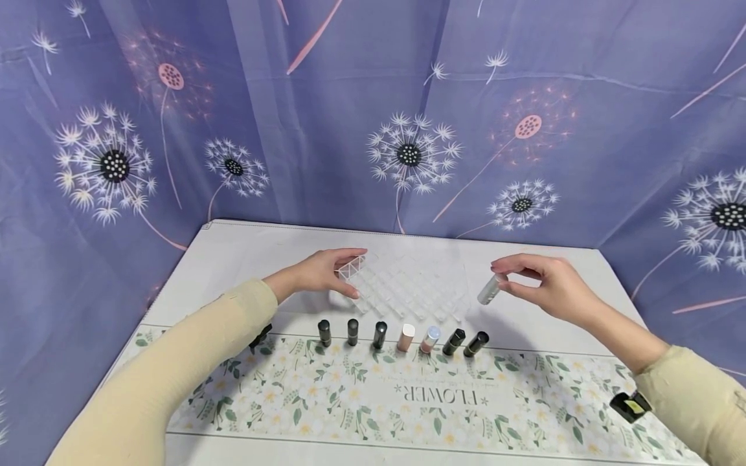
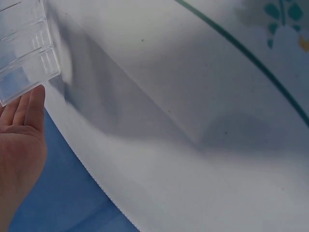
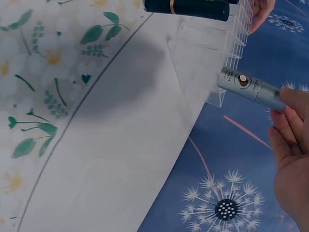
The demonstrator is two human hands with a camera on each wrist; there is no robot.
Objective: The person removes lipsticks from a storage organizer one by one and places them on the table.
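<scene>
A clear plastic lipstick organizer (image 1: 408, 285) with slanted dividers stands on the white tabletop. My left hand (image 1: 323, 272) holds its left end, thumb on the near side and fingers on the far side. In the left wrist view, the fingers (image 2: 35, 108) lie against the organizer's end (image 2: 29, 48). Off the organizer's right side, my right hand (image 1: 544, 285) pinches a silver lip balm tube (image 1: 489, 290) by one end, between thumb and fingertips. The tube (image 3: 248, 87) is tilted, held above the table, and bears a small coconut picture.
Several lipsticks stand in a row before the organizer: black ones (image 1: 380, 335), a rose-gold one (image 1: 406, 337) and one with a pale blue cap (image 1: 430, 338). A floral "FLOWER" strip (image 1: 326, 401) crosses the table's front. Purple dandelion curtains (image 1: 350, 129) hang behind.
</scene>
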